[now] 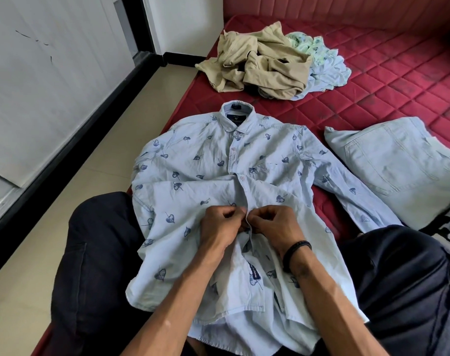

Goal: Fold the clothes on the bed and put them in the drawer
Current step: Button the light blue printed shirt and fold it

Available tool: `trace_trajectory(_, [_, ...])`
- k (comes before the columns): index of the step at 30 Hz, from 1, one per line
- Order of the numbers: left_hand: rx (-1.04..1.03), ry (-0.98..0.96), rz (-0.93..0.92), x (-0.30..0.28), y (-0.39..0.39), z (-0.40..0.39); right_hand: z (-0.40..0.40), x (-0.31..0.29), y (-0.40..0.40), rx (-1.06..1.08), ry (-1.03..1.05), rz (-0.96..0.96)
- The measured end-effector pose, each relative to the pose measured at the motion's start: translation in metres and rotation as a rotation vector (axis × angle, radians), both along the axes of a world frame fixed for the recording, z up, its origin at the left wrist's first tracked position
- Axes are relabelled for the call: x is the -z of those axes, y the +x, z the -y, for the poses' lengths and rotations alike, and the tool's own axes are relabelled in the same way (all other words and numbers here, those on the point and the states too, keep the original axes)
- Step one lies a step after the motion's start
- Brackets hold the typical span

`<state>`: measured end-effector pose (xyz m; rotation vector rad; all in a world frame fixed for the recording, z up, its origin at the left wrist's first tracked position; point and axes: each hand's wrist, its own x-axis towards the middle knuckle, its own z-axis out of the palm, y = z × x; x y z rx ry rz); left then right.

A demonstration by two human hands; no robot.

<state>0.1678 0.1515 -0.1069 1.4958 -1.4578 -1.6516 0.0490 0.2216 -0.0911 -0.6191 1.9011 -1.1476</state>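
I see the left hand (220, 226) and right hand (272, 224) both pinching the leaf-print shirt (206, 160) placket. Folded jeans (396, 160) lie right of the shirt, the clothes pile (265, 65) beyond it.

Bare red bed (388, 73) lies open between the shirt (193, 160) and the crumpled pile (265, 62) beyond it. Folded jeans (398, 163) crowd the right side, just beside the shirt's sleeve. Knees flank the shirt's hem.

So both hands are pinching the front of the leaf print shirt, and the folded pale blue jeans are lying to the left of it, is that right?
Not quite. The head view shows the folded pale blue jeans lying to the right of the leaf print shirt, not the left. The left hand and right hand do pinch its front.
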Motion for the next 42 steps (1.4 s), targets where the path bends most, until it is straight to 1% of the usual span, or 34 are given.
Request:
trace_trajectory(4, [0.009, -0.07, -0.003, -0.001, 0.0, 0.0, 0.002, -0.001, 0.002, -0.042, -0.002, -0.226])
trace_trajectory(10, [-0.039, -0.215, 0.029, 0.001, 0.002, 0.004, 0.004, -0.004, 0.007, -0.01, -0.06, -0.223])
trace_trajectory(11, [-0.047, -0.237, 0.019, 0.0, 0.002, 0.003, 0.004, -0.004, 0.007, 0.008, -0.068, -0.191])
trace_trajectory(13, [-0.061, -0.247, 0.01, -0.001, 0.0, 0.003, 0.003, -0.002, 0.005, 0.034, -0.069, -0.055])
trace_trajectory(14, [-0.06, -0.228, -0.012, -0.001, -0.001, 0.003, 0.004, -0.002, 0.004, 0.051, -0.071, 0.053])
trace_trajectory(17, [-0.034, -0.124, -0.12, -0.002, -0.002, 0.009, 0.007, -0.008, 0.001, 0.128, -0.098, 0.469])
trace_trajectory(19, [-0.019, -0.072, -0.186, -0.006, -0.001, 0.013, 0.01, -0.013, -0.004, 0.099, -0.118, 0.657])
trace_trajectory(21, [-0.005, -0.077, -0.223, -0.01, -0.002, 0.018, 0.015, -0.017, -0.012, 0.053, -0.125, 0.752])
trace_trajectory(23, [0.021, -0.139, -0.216, -0.013, -0.008, 0.028, 0.025, -0.024, -0.021, 0.051, -0.093, 0.751])
trace_trajectory(25, [0.036, -0.235, -0.188, -0.013, -0.016, 0.044, 0.038, -0.034, -0.026, 0.067, -0.073, 0.676])
trace_trajectory(26, [0.041, -0.272, -0.17, -0.013, -0.019, 0.052, 0.044, -0.04, -0.026, 0.074, -0.065, 0.584])
trace_trajectory(27, [0.046, -0.291, -0.148, -0.014, -0.021, 0.06, 0.049, -0.046, -0.026, 0.065, -0.053, 0.411])
trace_trajectory(28, [0.054, -0.295, -0.133, -0.012, -0.023, 0.067, 0.051, -0.05, -0.024, 0.032, -0.036, 0.151])
trace_trajectory(29, [0.066, -0.301, -0.121, -0.01, -0.023, 0.071, 0.049, -0.053, -0.021, -0.02, -0.023, -0.149])
trace_trajectory(30, [0.069, -0.303, -0.106, -0.006, -0.024, 0.075, 0.042, -0.056, -0.016, -0.073, -0.038, -0.39])
trace_trajectory(31, [0.065, -0.305, -0.084, -0.002, -0.024, 0.075, 0.033, -0.057, -0.007, -0.122, -0.069, -0.533])
trace_trajectory(32, [0.061, -0.304, -0.064, 0.003, -0.023, 0.075, 0.023, -0.056, 0.002, -0.166, -0.083, -0.587])
trace_trajectory(33, [0.062, -0.305, -0.044, 0.01, -0.022, 0.073, 0.014, -0.049, 0.01, -0.199, -0.062, -0.597])
trace_trajectory(34, [0.071, -0.319, -0.025, 0.014, -0.02, 0.073, 0.008, -0.04, 0.017, -0.225, -0.003, -0.599])
trace_trajectory(38, [0.121, -0.453, 0.083, 0.016, -0.015, 0.07, 0.004, -0.009, 0.024, -0.33, 0.347, -0.739])
trace_trajectory(40, [0.158, -0.508, 0.133, 0.005, -0.016, 0.067, 0.005, -0.007, 0.023, -0.337, 0.386, -0.774])
trace_trajectory(42, [0.248, -0.598, 0.242, -0.01, -0.012, 0.058, 0.008, -0.005, 0.024, -0.334, 0.369, -0.816])
